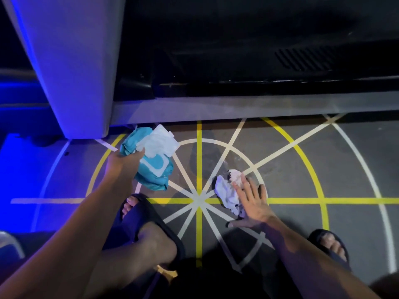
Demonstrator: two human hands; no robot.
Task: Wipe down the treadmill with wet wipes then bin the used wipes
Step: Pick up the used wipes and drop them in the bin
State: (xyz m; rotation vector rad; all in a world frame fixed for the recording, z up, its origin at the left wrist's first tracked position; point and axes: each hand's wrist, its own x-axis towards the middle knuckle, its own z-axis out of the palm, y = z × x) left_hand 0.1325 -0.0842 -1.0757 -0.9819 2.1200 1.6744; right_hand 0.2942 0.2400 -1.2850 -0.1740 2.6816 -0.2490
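Note:
The treadmill (pixel 237 104) fills the top of the head view: a dark deck, a grey side rail and a pale upright post (pixel 71 61) at the left. My left hand (pixel 123 165) grips a teal wet-wipe pack (pixel 155 169) just above the floor, with its white flap open. My right hand (pixel 250 201) lies flat with fingers spread, its fingertips on a crumpled white used wipe (pixel 228 193) on the floor. No bin is in view.
The grey floor carries yellow and white taped lines that radiate from a centre (pixel 198 200). My feet in dark slippers stand at bottom left (pixel 146 225) and bottom right (pixel 330 244). Blue light washes the left side.

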